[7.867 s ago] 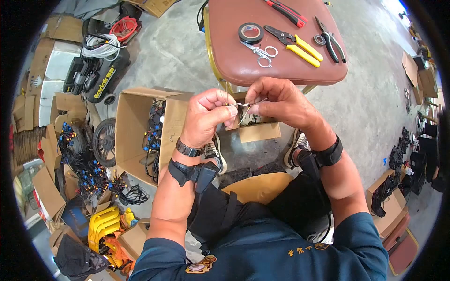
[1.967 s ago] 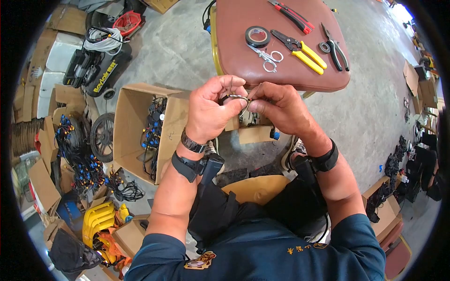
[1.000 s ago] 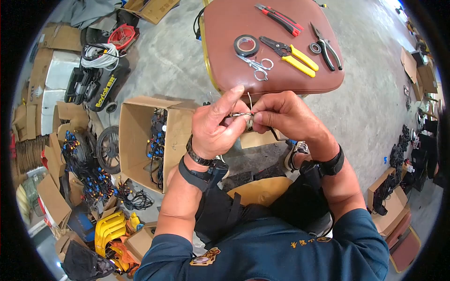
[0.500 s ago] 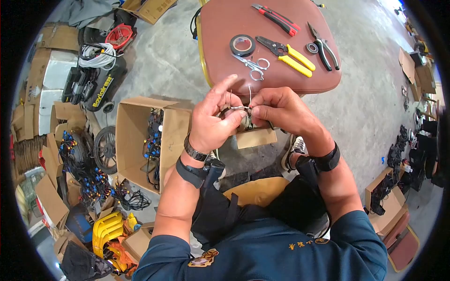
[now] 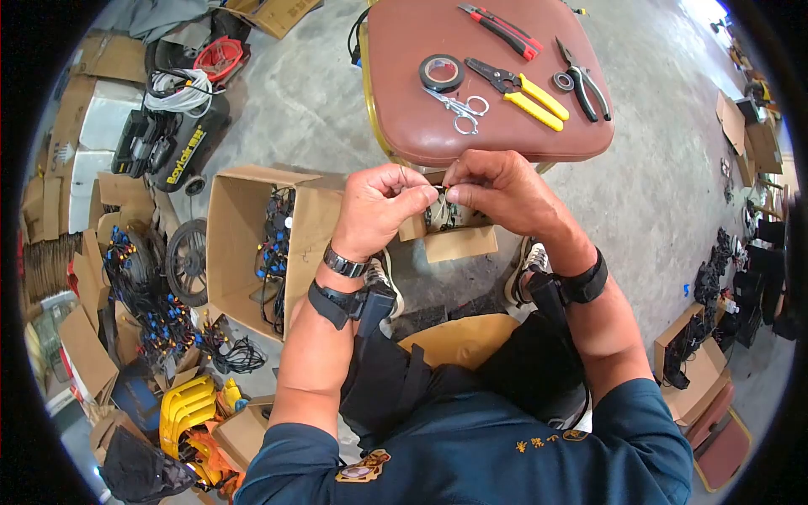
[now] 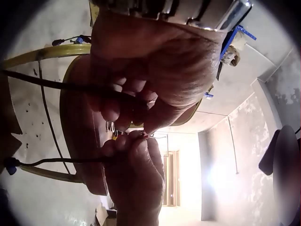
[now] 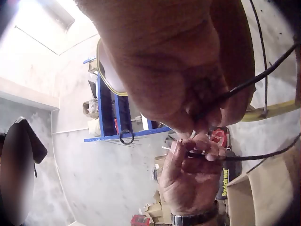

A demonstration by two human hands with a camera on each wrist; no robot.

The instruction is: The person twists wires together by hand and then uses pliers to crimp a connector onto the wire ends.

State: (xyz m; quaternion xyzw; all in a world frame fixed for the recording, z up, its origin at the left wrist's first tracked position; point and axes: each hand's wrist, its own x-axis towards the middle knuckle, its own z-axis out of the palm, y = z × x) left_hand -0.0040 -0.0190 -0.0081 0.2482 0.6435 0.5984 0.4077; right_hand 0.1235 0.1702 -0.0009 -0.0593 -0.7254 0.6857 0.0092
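In front of the stool's near edge, my left hand and right hand meet fingertip to fingertip. Both pinch the thin bare ends of a wire between thumb and fingers. In the left wrist view the left hand grips a black cable, while the right hand below holds a second cable. The right wrist view shows the right hand with a black cable running out of it. There the left hand pinches pale wire ends against it. The joint itself is mostly hidden by fingers.
A brown padded stool ahead carries a black tape roll, scissors, yellow-handled strippers, a red cutter and black pliers. A cardboard box of blue-ended cables stands left; a compressor farther left.
My left index finger, held straight out half a second ago, has curled back onto the wire. The wire end that stood up between the hands no longer shows.
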